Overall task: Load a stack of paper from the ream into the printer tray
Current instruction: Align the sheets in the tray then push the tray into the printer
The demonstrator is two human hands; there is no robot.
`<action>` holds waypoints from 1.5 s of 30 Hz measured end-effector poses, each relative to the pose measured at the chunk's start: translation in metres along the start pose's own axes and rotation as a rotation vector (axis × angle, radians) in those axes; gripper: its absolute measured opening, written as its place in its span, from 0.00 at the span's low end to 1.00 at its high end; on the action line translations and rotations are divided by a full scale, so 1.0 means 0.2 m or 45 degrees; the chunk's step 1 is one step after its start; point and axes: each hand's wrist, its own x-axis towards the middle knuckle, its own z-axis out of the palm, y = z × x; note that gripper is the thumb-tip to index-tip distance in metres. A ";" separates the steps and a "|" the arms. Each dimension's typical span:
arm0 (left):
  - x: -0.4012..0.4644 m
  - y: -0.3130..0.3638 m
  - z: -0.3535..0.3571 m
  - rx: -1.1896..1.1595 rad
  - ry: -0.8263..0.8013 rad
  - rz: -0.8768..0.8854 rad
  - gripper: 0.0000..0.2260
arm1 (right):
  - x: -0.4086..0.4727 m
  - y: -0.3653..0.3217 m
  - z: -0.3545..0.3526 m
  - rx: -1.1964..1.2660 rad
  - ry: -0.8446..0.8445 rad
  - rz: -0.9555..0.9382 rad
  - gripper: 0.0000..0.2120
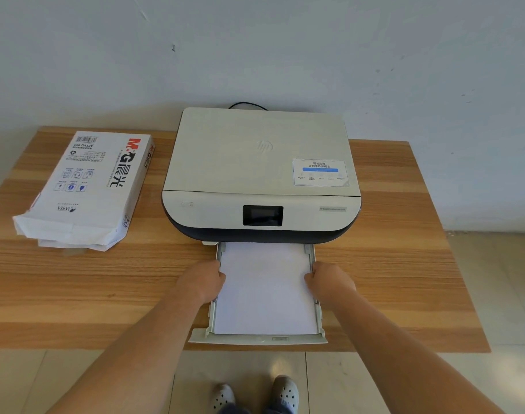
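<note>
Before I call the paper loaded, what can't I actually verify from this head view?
- Stack thickness: the paper is seen from above, so its depth in the tray is hidden.
- Far end of the paper: hidden under the printer.
- Fingertips: left hand and right hand curl over the tray's sides, hiding their grip.
- Ream contents: hidden by the wrapper.

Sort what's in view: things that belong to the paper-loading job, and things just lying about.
Part of the job:
printer
pulled-out tray
paper stack lying in it
opened ream
left hand and right hand at the stack's sides

Just there:
wooden table
black cable behind the printer
</note>
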 end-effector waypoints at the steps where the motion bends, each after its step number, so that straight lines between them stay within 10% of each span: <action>1: 0.00 0.00 0.00 0.002 0.005 0.000 0.08 | 0.00 0.00 0.00 0.005 0.002 0.007 0.11; 45: -0.02 0.02 0.05 0.122 0.077 0.036 0.13 | -0.10 -0.03 0.01 -0.070 0.072 -0.025 0.13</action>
